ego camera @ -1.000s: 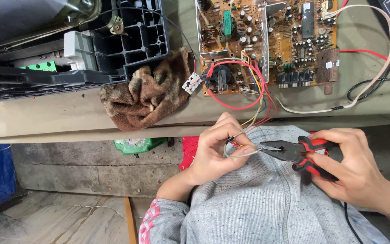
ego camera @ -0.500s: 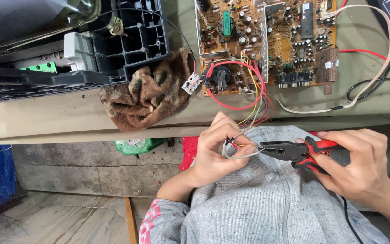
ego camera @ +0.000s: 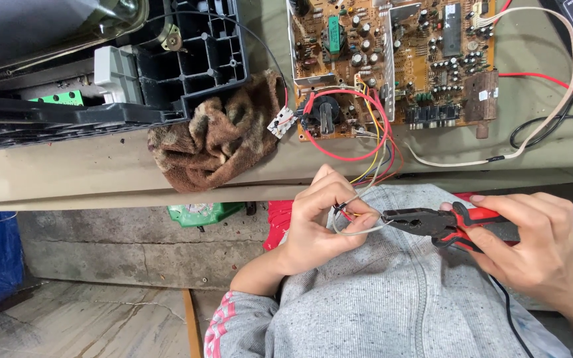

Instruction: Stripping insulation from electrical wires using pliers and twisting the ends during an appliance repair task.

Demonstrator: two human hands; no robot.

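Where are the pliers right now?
In the head view, the red-and-black pliers sit right of centre in the right hand, over the grey top, their nose meeting the thin wires pinched in the left hand.

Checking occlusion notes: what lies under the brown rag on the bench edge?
The brown rag rests on the bare bench top, its upper edge against the black plastic frame. A white connector sits beside it. Whatever lies beneath its folds is covered.
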